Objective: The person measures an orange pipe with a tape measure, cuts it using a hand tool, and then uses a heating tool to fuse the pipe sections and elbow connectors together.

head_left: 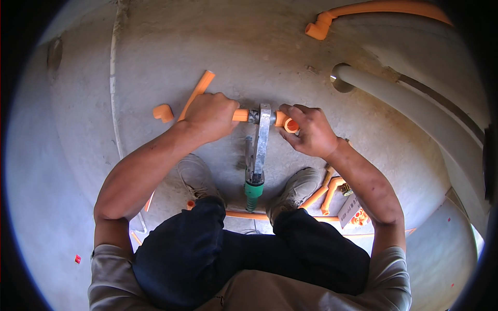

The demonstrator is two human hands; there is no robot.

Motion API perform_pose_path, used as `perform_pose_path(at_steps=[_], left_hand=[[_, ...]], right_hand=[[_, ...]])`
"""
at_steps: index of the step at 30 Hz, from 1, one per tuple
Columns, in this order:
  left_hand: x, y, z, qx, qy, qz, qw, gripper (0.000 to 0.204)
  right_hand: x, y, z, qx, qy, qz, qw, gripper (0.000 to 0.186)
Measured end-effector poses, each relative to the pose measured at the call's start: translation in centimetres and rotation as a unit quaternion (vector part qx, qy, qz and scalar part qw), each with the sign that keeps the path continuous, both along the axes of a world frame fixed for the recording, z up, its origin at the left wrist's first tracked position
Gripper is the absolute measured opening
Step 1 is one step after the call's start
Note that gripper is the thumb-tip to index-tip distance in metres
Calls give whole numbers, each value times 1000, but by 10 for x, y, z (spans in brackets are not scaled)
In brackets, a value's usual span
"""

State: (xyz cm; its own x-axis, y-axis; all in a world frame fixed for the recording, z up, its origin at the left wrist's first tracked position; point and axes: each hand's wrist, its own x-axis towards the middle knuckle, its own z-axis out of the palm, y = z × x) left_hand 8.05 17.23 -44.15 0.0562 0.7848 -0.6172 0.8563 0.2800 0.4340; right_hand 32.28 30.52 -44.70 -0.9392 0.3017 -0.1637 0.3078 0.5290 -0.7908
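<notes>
My left hand (210,115) is closed on a short orange pipe (240,115), whose right end meets the left die of a metal-plated tool (259,150) with a green handle (253,192), standing between my feet. My right hand (311,129) grips an orange fitting (290,124) at the right die, its round opening facing up toward me. Another orange pipe (202,80) slants up behind my left hand; whether it joins the held piece is hidden. A loose orange fitting (163,113) lies on the concrete floor to the left.
An orange pipe with an elbow (316,30) lies at the top. A large pale pipe (415,103) runs from a hole at the right. A thin white pipe (113,88) runs along the left. More orange pipes (327,199) and a box of fittings (355,212) are near my right foot.
</notes>
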Motion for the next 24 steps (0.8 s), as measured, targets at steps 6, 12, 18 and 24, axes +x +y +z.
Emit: perform_pose_path(at_steps=[6, 12, 18, 24], left_hand=[[0, 3, 3, 3, 11, -14, 1000, 15], [-6, 17, 11, -43, -20, -40, 998, 25], [-22, 38, 9, -225, -131, -56, 964, 37], [-14, 35, 9, -206, -94, -35, 974, 40]], right_hand=[[2, 0, -1, 7, 11, 0, 1000, 40], [9, 5, 3, 14, -33, 14, 999, 42], [4, 6, 18, 26, -113, 26, 993, 40], [8, -3, 11, -7, -90, -11, 996, 40]])
